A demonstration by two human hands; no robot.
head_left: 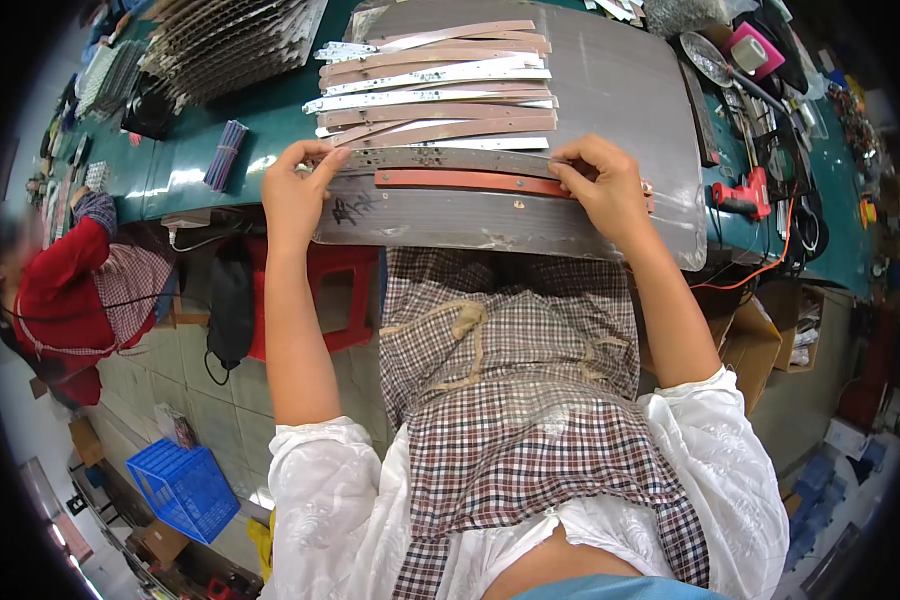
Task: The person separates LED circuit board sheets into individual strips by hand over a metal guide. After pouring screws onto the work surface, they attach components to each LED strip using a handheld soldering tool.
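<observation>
Left hand: the left hand (pixel 298 192) pinches one end of a dark strip (pixel 440 158) between thumb and fingertips.
Right hand: the right hand (pixel 604 184) has its fingers closed narrowly at the strip's other end.
Dark strip: lies crosswise between both hands, just beside a red bar (pixel 460 180) on a grey board (pixel 610 75).
Brown and white strips (pixel 435 88): spread in a loose stack beyond the dark strip.
Green surface (pixel 160 178): carries the board, with a red tool (pixel 747 196) at its right.
</observation>
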